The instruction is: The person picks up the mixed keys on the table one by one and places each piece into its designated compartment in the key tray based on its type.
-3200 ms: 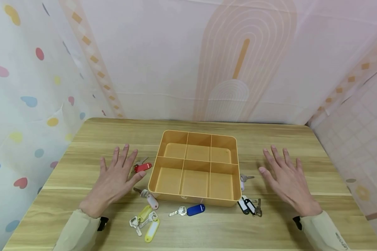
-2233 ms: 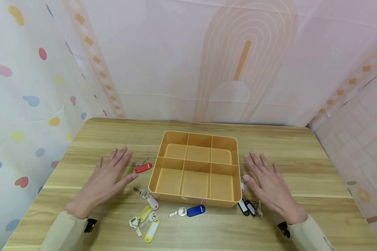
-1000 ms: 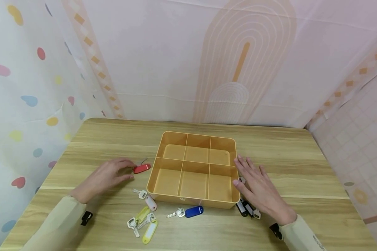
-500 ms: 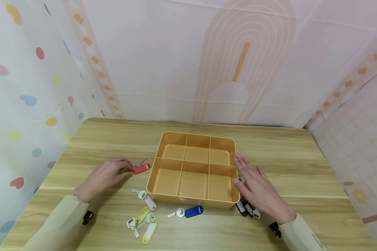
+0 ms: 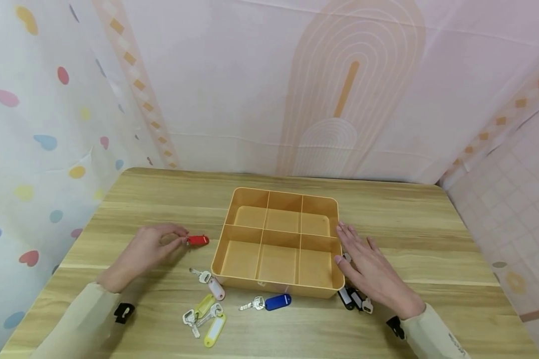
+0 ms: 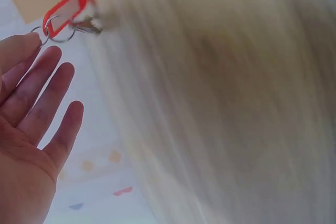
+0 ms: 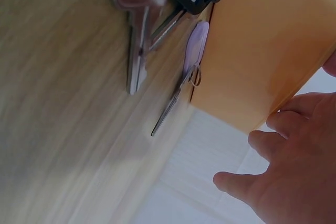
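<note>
My left hand [image 5: 145,253] pinches the metal ring of a key with a red tag [image 5: 198,240] between thumb and forefinger. In the left wrist view the red tag [image 6: 67,11] and its key [image 6: 88,24] dangle from the ring, and the other fingers are extended. My right hand [image 5: 374,273] lies with straight fingers along the right rim of an orange six-compartment box [image 5: 278,287]. The right wrist view has those fingertips at the rim of the box [image 7: 262,40]. All the compartments are bare.
Before the box lie keys with a pink tag [image 5: 216,289], yellow tags [image 5: 214,330] and a blue tag [image 5: 278,302]. Black-tagged keys [image 5: 346,299] sit by its right front corner, near a lilac-tagged key [image 7: 195,48]. Fabric curtains [image 5: 233,99] surround the wooden table [image 5: 296,334].
My left hand came down to the red-tagged key, took its ring and drew it slightly left. Earlier, my right hand moved left to the box's rim, where it stays.
</note>
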Action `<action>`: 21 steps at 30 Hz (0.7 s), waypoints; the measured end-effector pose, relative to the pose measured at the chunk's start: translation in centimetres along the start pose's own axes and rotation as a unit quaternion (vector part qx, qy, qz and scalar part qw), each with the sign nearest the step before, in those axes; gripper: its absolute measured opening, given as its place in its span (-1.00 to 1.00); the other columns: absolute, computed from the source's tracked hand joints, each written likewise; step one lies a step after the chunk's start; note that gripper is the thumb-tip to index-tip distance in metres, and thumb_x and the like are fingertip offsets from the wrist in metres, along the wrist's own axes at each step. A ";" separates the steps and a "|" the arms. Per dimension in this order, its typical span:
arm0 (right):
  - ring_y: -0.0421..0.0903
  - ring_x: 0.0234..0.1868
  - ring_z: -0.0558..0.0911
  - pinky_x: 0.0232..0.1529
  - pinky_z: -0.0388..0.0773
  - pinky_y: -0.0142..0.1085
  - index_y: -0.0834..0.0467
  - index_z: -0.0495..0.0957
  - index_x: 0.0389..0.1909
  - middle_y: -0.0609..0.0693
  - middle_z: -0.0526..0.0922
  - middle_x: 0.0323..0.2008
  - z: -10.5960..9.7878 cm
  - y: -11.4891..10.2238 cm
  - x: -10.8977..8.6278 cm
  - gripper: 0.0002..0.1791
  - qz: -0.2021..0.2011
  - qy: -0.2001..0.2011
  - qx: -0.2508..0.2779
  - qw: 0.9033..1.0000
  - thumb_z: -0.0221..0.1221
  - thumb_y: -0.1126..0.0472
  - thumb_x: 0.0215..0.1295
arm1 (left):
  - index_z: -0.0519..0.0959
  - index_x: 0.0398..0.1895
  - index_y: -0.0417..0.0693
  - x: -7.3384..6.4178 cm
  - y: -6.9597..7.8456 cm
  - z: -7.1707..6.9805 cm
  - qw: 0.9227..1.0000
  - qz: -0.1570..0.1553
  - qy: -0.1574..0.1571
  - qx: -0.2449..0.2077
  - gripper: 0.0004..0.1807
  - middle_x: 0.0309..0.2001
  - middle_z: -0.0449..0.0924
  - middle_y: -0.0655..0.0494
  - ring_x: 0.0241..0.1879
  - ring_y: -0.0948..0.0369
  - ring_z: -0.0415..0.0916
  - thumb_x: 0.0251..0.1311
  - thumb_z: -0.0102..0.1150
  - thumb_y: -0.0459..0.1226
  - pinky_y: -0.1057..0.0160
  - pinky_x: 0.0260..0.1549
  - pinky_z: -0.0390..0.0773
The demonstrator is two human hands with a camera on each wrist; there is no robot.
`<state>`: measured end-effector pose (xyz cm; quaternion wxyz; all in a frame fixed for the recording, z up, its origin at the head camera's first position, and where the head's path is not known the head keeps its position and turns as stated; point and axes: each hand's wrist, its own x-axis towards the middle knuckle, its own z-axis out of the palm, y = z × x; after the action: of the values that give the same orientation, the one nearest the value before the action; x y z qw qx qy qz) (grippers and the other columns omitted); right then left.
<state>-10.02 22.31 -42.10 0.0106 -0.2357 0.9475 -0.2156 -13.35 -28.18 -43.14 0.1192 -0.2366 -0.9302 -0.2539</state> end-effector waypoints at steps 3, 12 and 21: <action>0.09 0.64 -0.01 0.51 -0.09 0.33 0.18 -0.03 0.65 0.06 -0.10 0.67 -0.1 0.1 0.0 -0.25 0.001 0.000 -0.001 1.000 -0.11 -0.12 0.67 | 0.77 -0.22 -0.09 0.1 0.6 -0.2 1.000 -0.003 0.022 -0.009 -0.86 -0.15 0.80 -0.02 -0.15 -0.06 0.76 0.18 0.44 -0.44 -0.14 -0.14 0.71; 0.08 0.64 -0.02 0.52 -0.09 0.32 0.19 -0.03 0.65 0.05 -0.11 0.66 -0.1 0.3 0.0 -0.25 0.005 -0.010 0.009 1.000 -0.12 -0.11 0.68 | 0.77 -0.17 -0.05 0.4 2.8 -1.2 0.996 -0.029 0.064 -0.050 -0.85 -0.20 0.81 0.08 -0.42 0.35 0.61 0.24 0.39 -0.43 0.34 -0.49 0.54; 0.08 0.64 -0.01 0.52 -0.07 0.32 0.21 -0.03 0.65 0.11 -0.05 0.66 0.0 0.3 0.0 -0.26 0.002 -0.007 0.014 1.000 -0.13 -0.11 0.68 | 0.77 -0.16 0.00 1.5 5.7 -1.7 0.988 -0.036 0.113 -0.095 -0.84 -0.22 0.81 0.12 -0.64 0.48 0.37 0.25 0.41 -0.41 0.41 -0.70 0.25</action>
<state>-10.19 22.52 -42.24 0.0210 -0.2347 0.9449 -0.2272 -11.63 -24.16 -38.78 0.1911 -0.1833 -0.8905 -0.3701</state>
